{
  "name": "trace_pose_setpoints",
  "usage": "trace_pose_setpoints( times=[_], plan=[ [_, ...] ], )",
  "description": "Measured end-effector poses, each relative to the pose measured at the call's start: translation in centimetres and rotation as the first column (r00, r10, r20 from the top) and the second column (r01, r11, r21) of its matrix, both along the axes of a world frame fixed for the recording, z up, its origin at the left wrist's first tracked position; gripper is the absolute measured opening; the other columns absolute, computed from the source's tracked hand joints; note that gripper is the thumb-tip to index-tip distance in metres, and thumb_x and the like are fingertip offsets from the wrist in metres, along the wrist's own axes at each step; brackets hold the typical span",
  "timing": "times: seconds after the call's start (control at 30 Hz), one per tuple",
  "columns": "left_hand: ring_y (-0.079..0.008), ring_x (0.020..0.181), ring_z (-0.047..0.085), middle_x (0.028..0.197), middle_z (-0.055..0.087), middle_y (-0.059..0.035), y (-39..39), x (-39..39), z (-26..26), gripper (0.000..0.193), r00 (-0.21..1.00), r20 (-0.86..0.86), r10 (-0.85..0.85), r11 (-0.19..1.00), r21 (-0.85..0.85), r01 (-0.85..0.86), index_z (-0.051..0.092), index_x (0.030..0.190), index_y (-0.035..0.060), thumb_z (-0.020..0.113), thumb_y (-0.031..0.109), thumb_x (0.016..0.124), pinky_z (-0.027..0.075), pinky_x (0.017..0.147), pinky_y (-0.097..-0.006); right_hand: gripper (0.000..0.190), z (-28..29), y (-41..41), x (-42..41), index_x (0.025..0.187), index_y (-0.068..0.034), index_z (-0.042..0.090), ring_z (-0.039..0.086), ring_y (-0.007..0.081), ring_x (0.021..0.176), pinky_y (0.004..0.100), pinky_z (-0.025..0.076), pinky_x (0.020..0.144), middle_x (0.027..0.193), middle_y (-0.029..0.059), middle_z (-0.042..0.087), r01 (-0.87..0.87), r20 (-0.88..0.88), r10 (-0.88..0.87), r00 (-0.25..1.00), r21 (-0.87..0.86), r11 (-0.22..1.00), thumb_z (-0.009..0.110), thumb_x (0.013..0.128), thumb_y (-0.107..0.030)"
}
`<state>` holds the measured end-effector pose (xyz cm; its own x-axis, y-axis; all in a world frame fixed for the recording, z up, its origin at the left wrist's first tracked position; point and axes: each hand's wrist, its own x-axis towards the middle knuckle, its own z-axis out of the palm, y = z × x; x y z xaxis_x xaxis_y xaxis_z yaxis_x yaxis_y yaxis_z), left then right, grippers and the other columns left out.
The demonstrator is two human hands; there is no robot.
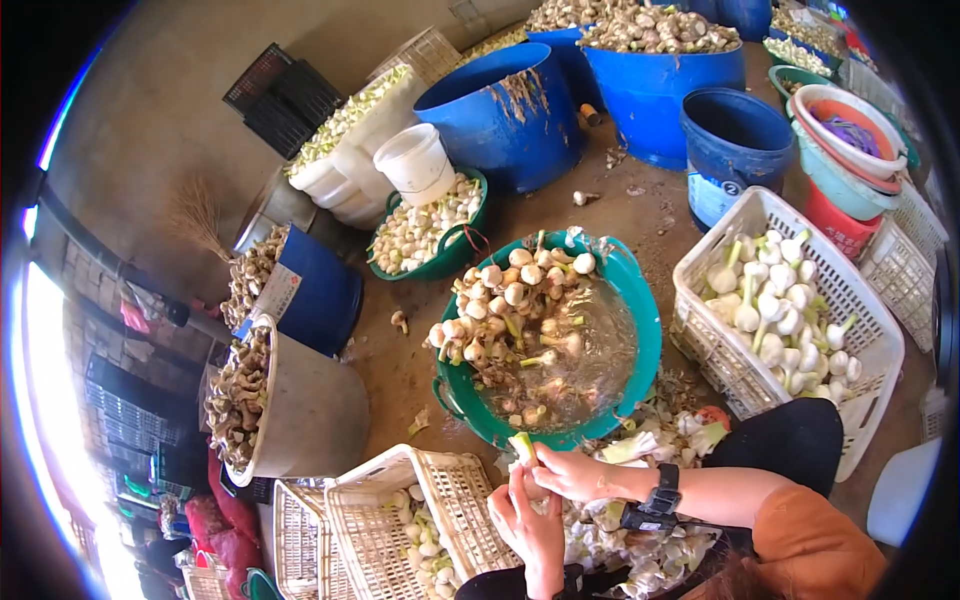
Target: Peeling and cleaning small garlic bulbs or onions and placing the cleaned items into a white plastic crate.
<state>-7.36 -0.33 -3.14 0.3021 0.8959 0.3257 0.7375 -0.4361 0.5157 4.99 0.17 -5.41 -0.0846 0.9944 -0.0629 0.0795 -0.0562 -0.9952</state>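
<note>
My left hand (529, 525) and my right hand (574, 476) meet around one garlic bulb (529, 480), its cut green stem pointing up between the fingers; the fingers cover much of the bulb. Just beyond them is a green plastic tub (649, 330) of murky water, with unpeeled garlic bulbs (517, 292) heaped at its far left side and others lying in the water. Beneath and beside my forearms lies a pile of stripped garlic skins (637, 551).
A white plastic crate (874, 375) of peeled bulbs stands at the right, another crate (375, 510) with bulbs at the lower left. Beyond are a green basin (431, 270) of garlic, a blue bucket (739, 165), large blue tubs (502, 127) and a grey bin (322, 405) of garlic.
</note>
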Motion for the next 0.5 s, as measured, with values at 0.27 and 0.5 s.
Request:
trace_pose_setpoints(
  times=[0.27,0.5],
  plan=[
    [-0.0228,0.081,0.050,0.087,0.046,-0.0082,-4.5,-0.5,1.5,0.056,0.899,0.411,-0.147,0.952,-0.189,0.243,0.052,0.111,0.0056,0.073,0.016,0.060,0.042,0.073,-0.0329,0.026,4.5,-6.9,2.6,0.106,-0.002,0.040,0.057,0.0350,0.063,0.0414,0.043,0.054,0.070,0.0202,0.056,-0.011,0.279,-0.015,0.960,0.090,0.996,0.046,0.084,-0.016],
    [-0.0203,0.104,0.048,0.118,0.045,-0.0105,-7.0,1.6,1.3,0.077,0.596,0.803,0.000,0.735,-0.404,0.544,0.028,0.132,0.0009,0.062,0.040,0.075,0.038,0.088,-0.0314,0.030,3.7,-9.2,4.9,0.105,-0.002,0.049,0.049,0.0111,0.061,0.0259,0.039,0.055,0.069,0.0034,0.055,-0.014,-0.506,-0.017,0.863,-0.058,0.998,0.051,0.087,-0.026]
  ],
)
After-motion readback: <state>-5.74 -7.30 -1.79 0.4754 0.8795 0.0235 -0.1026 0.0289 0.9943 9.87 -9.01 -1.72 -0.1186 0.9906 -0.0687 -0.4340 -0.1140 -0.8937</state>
